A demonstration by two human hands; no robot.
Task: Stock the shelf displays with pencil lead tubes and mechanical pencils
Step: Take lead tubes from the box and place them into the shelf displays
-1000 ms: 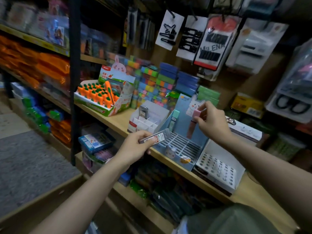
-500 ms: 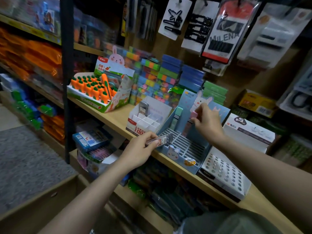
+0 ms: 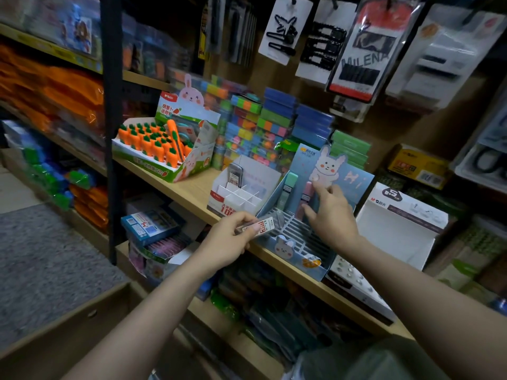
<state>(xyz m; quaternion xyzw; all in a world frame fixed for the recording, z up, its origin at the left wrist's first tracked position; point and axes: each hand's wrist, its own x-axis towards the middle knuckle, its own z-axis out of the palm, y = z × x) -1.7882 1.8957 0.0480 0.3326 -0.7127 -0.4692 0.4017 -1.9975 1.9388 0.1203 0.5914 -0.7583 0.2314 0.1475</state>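
**Lead tubes at the blue rabbit display**

The left hand pinches a clear lead tube flat, just before the blue display box. The right hand, fingers loosely spread, touches a pink tube standing upright in the display's back row beside a green tube. The white divider box stands adjacent, on the wooden shelf.

The pale blue cardboard display stand carries a white rabbit print with pink cheeks and a white slotted grid floor; in it stand a mint green lead tube and a pink lead tube. The clear lead tube with a red-and-white label is grey inside. The green-and-white carton of orange carrot-shaped items shows green tops on each; the compartmented white cardboard box bears red print.
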